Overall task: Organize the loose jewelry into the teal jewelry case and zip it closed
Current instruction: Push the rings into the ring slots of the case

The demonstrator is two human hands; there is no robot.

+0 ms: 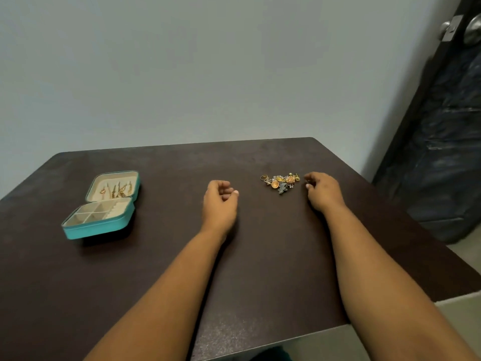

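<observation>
The jewelry case (pixel 100 204) is lying open on our left side of the dark table (pixel 161 269), well apart from both of our hands. We are stretching both bare forearms forward across the tabletop from the near edge.

Our left hand (pixel 220 201) is hovering or resting near the middle of the table, between the case and the loose jewelry; we cannot tell whether it is touching the surface. Its fingers are curling loosely inward and holding nothing.

Our right hand (pixel 322 191) is sitting a little farther out and to the right, just beside the pile of loose jewelry (pixel 280 181). Its fingers are also bending loosely, with the tips pointing toward the pile, and they are gripping nothing that we can see.

The pile is lying on the table between our two hands, closer to the right one. It is showing gold, orange and grey-blue pieces tangled together, with a gold ring at its left end.

The case is showing a teal outside and a cream lining. Its nearer half is divided into small compartments, with ridged rolls along the right side. Its farther half, the lid, is lying flat and holding several gold pieces.

Beyond the table a pale wall (pixel 208 74) is rising, and at the far right a dark door (pixel 447 126) with a metal knob (pixel 472 29) is standing.
</observation>
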